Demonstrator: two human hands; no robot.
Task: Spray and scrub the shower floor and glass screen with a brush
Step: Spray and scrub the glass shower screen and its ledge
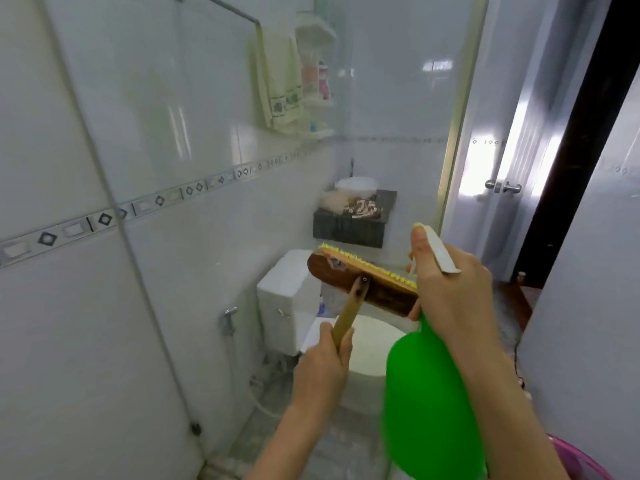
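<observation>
Brush (363, 282) wooden, left hand (322, 368) — sprayer (429, 393) green plastic, right hand (453, 296)

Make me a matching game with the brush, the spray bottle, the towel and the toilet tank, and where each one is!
Things: 1 brush, 2 spray bottle, 3 towel, 4 toilet tank.
Places: A hanging on the rail, B in the left hand, C below the dark basket, D in the right hand.
Pairs: 1-B, 2-D, 3-A, 4-C.
</observation>
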